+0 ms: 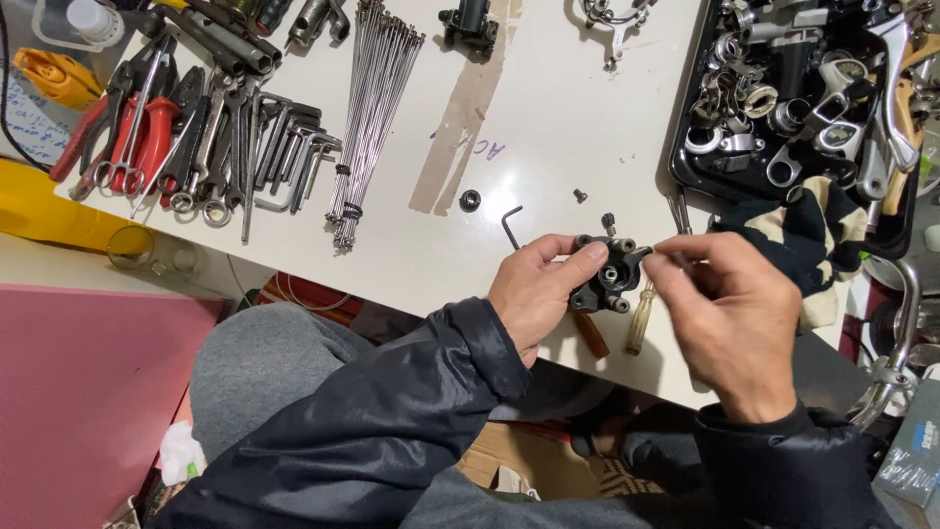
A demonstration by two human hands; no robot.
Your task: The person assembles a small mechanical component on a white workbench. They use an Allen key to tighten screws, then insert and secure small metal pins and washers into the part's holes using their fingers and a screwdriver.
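Black caliper body (607,274) in left-hand (534,289) grip, right hand (729,313) pinching its edge, hex key (511,225) just beside.

The small part (607,274) looks matt black metal; the spokes (367,108) bright bare steel; the table (558,127) smooth, glossy white; the sleeves (392,421) faintly shiny dark cloth.

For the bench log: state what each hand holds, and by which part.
Left hand grips the black metal bolted part by its left side and top edge. Right hand pinches at its upper right corner; what its fingertips hold cannot be told.
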